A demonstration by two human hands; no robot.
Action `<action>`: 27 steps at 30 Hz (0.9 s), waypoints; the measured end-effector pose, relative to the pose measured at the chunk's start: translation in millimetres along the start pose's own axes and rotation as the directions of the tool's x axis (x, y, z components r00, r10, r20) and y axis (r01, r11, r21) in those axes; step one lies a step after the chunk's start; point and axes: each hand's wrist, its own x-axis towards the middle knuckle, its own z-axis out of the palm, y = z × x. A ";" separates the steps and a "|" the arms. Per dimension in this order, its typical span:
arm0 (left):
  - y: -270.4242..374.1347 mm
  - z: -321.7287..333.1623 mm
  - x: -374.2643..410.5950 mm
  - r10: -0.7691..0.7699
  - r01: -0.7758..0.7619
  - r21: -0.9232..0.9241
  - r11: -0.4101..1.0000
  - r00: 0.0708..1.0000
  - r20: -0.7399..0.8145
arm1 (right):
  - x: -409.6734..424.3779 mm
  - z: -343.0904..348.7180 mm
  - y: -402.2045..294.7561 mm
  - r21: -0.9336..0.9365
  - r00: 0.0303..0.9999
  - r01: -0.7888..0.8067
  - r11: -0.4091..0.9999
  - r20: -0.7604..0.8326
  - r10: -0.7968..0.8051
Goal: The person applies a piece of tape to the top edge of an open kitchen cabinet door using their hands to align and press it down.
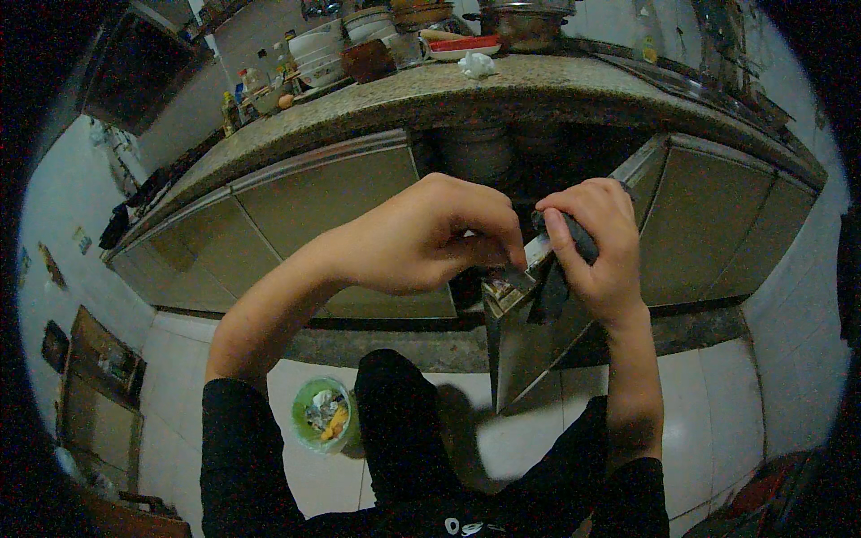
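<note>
A cabinet door (538, 343) stands swung out from under the counter, its narrow top edge facing up. My left hand (430, 235) is bent over the door's outer top corner, thumb and fingers curled around it. Part of that grip is hidden behind the fingers. In my right hand (602, 249) is a dark grey cloth (580, 237), pressed against the door's top edge farther in. A loose end of the cloth hangs down the door's face. Behind both hands the cabinet interior (531, 158) is dark, with stacked round dishes or pots (474, 151) inside.
The granite countertop (538, 77) carries stacked bowls (316, 54), a pot (528, 23), a red tray (464, 44), crumpled white tissue (477, 65) and several bottles. On the tiled floor a green waste bin (303, 403) stands beside my knee (393, 383). A wooden chair (101, 403) is at left.
</note>
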 end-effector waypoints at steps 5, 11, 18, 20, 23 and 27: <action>4.0 -4.5 3.1 0.003 -0.004 0.008 1.000 0.999 0.046 | 0.6 1.0 0.8 0.001 1.000 0.001 1.000 -0.003 -0.001; 5.1 -9.7 3.0 0.022 -0.025 0.025 0.999 0.996 0.089 | 3.7 0.2 -1.9 0.010 1.000 0.000 1.000 -0.002 0.000; 0.6 -14.2 9.4 0.023 -0.016 -0.039 0.999 0.986 0.166 | 3.8 0.8 -0.1 0.009 1.000 0.011 1.000 0.001 -0.011; -4.4 -15.6 7.0 -0.002 0.020 -0.098 0.995 0.983 0.185 | 3.0 3.8 1.1 0.011 1.000 0.019 1.000 -0.008 -0.019; -15.1 -15.4 5.8 -0.015 0.047 -0.160 0.986 0.980 0.198 | 3.6 3.2 1.9 -0.004 1.000 0.019 1.000 -0.013 -0.019; -20.2 -13.5 -1.3 -0.094 0.119 -0.236 0.965 0.989 0.112 | 4.6 -0.2 -2.6 0.010 1.000 0.004 1.000 -0.004 -0.004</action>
